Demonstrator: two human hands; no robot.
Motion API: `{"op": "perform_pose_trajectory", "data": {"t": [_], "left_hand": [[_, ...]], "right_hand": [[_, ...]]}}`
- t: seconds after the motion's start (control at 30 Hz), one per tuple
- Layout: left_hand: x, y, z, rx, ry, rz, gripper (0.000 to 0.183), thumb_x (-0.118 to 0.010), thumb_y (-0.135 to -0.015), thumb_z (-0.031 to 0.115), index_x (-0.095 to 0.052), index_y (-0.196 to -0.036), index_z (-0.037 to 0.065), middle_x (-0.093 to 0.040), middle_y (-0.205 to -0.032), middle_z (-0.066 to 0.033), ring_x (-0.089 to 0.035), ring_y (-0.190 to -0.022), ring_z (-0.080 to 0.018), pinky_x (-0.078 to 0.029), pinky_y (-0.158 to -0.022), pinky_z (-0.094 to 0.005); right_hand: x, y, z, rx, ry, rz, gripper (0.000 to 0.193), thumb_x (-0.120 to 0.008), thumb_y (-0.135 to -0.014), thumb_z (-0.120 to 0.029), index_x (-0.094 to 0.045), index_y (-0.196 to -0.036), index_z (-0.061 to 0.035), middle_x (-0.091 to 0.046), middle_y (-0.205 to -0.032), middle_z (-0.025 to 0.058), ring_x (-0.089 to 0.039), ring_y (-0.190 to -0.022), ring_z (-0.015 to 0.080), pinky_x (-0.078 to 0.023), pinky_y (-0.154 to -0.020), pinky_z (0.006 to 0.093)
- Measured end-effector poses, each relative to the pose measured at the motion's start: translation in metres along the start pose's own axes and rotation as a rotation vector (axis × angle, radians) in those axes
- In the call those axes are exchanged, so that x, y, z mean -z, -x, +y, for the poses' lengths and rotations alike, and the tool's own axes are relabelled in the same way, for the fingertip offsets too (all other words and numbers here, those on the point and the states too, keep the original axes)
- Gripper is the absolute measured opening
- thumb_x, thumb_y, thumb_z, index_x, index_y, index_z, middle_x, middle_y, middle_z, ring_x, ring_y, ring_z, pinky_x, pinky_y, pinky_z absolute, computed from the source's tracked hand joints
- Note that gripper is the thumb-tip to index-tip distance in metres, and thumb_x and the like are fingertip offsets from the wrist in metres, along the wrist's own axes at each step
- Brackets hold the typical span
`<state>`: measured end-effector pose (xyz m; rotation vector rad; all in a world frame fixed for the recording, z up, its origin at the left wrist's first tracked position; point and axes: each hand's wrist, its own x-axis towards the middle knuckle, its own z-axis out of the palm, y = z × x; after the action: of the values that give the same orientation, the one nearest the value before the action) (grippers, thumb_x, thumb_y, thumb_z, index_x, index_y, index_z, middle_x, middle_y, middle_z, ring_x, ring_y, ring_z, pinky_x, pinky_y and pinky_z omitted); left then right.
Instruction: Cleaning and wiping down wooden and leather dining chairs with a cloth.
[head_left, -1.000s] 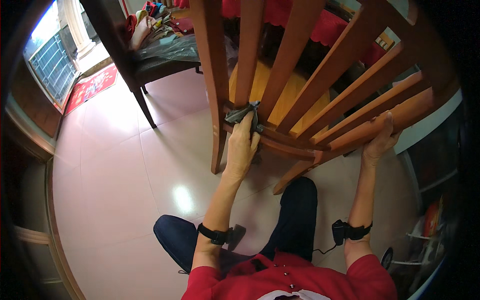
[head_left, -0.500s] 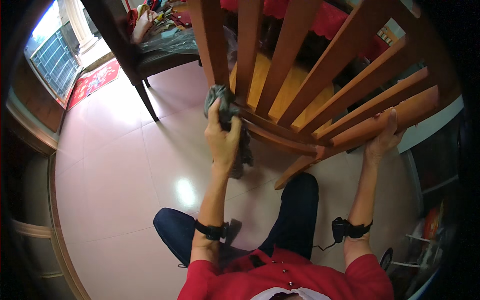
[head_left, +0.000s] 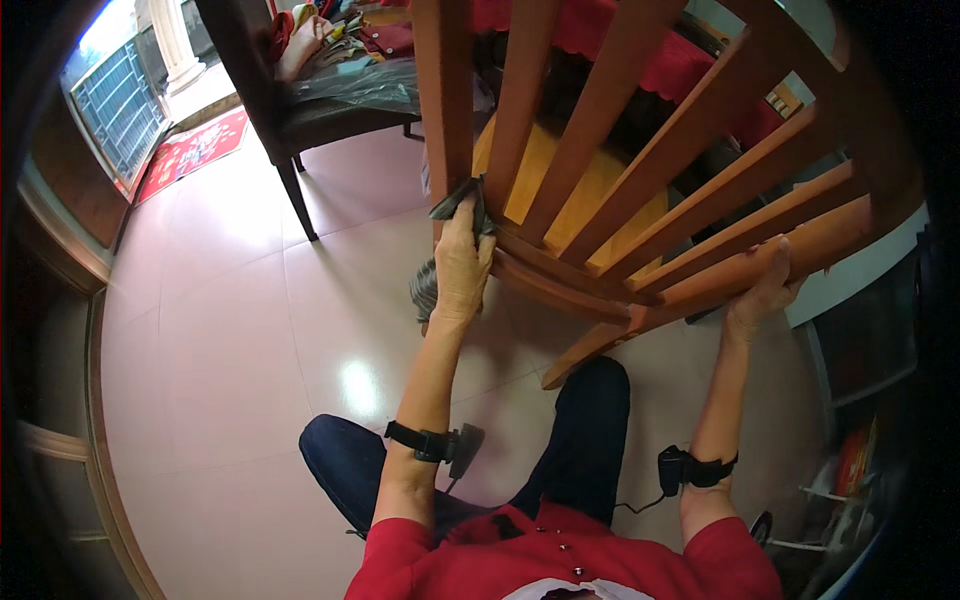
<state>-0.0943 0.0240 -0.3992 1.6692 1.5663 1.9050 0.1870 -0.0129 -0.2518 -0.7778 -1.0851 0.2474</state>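
Observation:
A wooden chair with a slatted back stands before me, its yellowish seat visible between the slats. My left hand is closed on a dark grey cloth, pressing it to the left back post near the lower rail. One end of the cloth hangs beside my wrist, striped and blurred. My right hand grips the right post of the chair back from its outer side, thumb up along the wood. Its other fingers are partly hidden behind the post.
A dark chair with plastic sheeting and cloths on it stands at the far left; another person's hand rests there. Behind is a table with a red cover. A red mat lies by the doorway. A white rack stands at right.
My left hand has moved slightly right with the cloth, whose loose end has swung to the left of the wrist. My right hand keeps its hold on the post.

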Motion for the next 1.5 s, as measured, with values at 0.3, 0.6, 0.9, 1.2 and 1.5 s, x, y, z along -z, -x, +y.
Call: {"op": "perform_pose_trajectory", "data": {"t": [0.3,0.6,0.9,1.2,1.5], "left_hand": [[-0.033,0.028,0.008,0.098,0.067,0.27,0.047,-0.044,-0.08,-0.007,-0.047,-0.125,0.003,-0.055,-0.102,-0.0245,-0.06,-0.087,-0.0351,-0.047,-0.077,-0.0389],[-0.024,0.076,0.022,-0.023,0.149,-0.022,0.034,-0.051,-0.077,-0.011,-0.057,-0.109,-0.001,-0.059,-0.103,-0.02,-0.057,-0.096,-0.0344,-0.046,-0.082,-0.0358],[0.054,-0.007,0.078,0.022,0.324,0.355,0.035,-0.049,-0.091,0.005,-0.048,-0.124,-0.004,-0.055,-0.119,-0.0142,-0.051,-0.109,-0.0211,-0.036,-0.097,-0.0308],[0.055,-0.122,0.072,-0.56,-0.125,0.301,0.04,-0.047,-0.093,0.009,-0.046,-0.133,0.006,-0.041,-0.137,-0.0219,-0.044,-0.122,-0.0361,-0.034,-0.102,-0.0378],[0.017,-0.059,0.02,-0.084,-0.012,0.274,0.039,-0.042,-0.095,0.013,-0.044,-0.13,-0.004,-0.047,-0.13,-0.0225,-0.046,-0.119,-0.0327,-0.034,-0.101,-0.0372]], "right_hand": [[-0.002,-0.004,0.0,0.024,-0.021,0.035,0.032,-0.069,-0.081,-0.027,-0.048,-0.098,-0.0103,-0.053,-0.079,0.0013,-0.055,-0.071,0.0127,-0.05,-0.07,0.0286],[0.002,-0.004,0.001,0.032,-0.067,-0.057,0.052,-0.067,-0.085,-0.026,-0.039,-0.123,-0.0047,-0.055,-0.082,0.0037,-0.055,-0.072,0.0121,-0.05,-0.071,0.0277],[0.004,-0.004,-0.005,-0.022,-0.09,-0.062,0.064,-0.072,-0.08,-0.028,-0.034,-0.126,-0.0042,-0.057,-0.08,0.0051,-0.058,-0.071,0.0135,-0.053,-0.071,0.0278],[0.001,0.001,-0.001,-0.012,-0.141,-0.074,0.059,-0.069,-0.083,-0.026,-0.034,-0.126,-0.0032,-0.056,-0.079,0.0062,-0.057,-0.068,0.0129,-0.051,-0.068,0.0261],[-0.003,-0.007,0.006,0.019,-0.116,0.021,0.043,-0.07,-0.081,-0.02,-0.047,-0.115,-0.007,-0.055,-0.088,0.0048,-0.056,-0.073,0.0146,-0.051,-0.066,0.0281]]}}
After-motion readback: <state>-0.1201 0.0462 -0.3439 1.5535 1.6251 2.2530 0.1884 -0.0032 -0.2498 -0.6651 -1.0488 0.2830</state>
